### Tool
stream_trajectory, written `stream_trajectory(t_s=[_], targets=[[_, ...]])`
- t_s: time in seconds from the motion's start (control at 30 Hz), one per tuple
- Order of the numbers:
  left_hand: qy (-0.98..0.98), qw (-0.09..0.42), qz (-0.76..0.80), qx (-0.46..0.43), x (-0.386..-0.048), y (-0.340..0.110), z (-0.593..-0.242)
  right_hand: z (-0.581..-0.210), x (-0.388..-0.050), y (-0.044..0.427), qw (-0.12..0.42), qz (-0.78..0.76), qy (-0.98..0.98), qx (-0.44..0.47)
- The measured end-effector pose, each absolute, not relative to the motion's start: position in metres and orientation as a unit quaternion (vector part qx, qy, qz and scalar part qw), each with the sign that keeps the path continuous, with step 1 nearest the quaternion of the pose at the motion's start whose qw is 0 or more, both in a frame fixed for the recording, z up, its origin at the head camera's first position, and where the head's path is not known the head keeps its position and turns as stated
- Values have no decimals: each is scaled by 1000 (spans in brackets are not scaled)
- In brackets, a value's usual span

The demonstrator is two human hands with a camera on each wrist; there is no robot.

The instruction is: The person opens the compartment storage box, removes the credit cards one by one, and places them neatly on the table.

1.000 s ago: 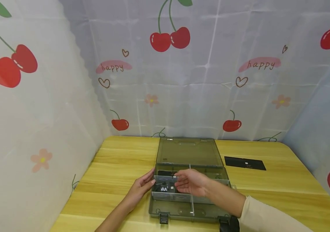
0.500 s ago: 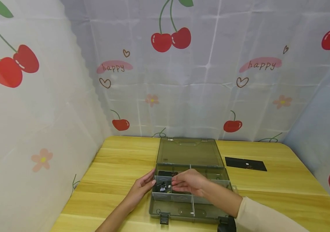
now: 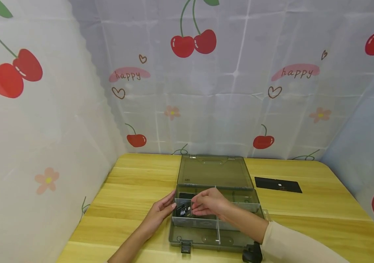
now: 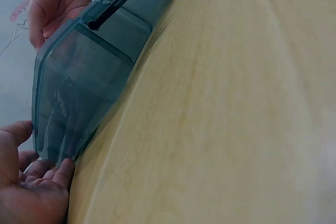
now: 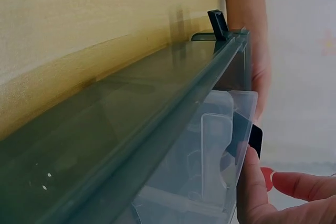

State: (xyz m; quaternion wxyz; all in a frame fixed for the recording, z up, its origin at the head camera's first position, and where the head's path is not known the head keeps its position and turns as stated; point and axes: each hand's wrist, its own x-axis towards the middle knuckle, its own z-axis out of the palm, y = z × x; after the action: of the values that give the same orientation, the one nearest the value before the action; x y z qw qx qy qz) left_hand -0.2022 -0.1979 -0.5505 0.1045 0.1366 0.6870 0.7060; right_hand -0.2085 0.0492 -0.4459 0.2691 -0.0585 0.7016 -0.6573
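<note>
A smoky translucent plastic organizer box (image 3: 206, 239) lies with its lid (image 3: 214, 170) folded back. My left hand (image 3: 160, 211) rests against the box's left wall, thumb near the rim, fingers along the side. A black Vip card (image 3: 183, 210) sits in the middle-left compartment, tilted. Fairly straight, my right hand's fingers press at this card's right edge; in the right wrist view my right hand (image 5: 283, 198) has its thumb apart from it, and a black card corner (image 5: 255, 139) shows above a clear divider (image 5: 220, 140). Another black card (image 3: 187, 196) lies in the back-left compartment, partly hidden.
A pair of black cards (image 3: 278, 185) lies on the wooden table (image 3: 134, 182) right of the box. Dark latches (image 3: 186, 247) stick out at the box's front. A cherry-print curtain (image 3: 206, 91) hangs behind and at the sides.
My right hand has moved slightly left inside the compartment. The Vip card's right edge has shifted left and the card has turned and tilted. My left hand stays put.
</note>
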Motion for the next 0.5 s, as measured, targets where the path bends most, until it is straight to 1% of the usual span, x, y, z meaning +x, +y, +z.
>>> stream_trajectory(t_s=[0.3, 0.5], targets=[[685, 107, 707, 137, -202, -198, -551, -453, -211, 46, 259, -637, 722, -72], [681, 106, 711, 138, -203, -198, -551, -455, -212, 45, 263, -632, 725, -79]])
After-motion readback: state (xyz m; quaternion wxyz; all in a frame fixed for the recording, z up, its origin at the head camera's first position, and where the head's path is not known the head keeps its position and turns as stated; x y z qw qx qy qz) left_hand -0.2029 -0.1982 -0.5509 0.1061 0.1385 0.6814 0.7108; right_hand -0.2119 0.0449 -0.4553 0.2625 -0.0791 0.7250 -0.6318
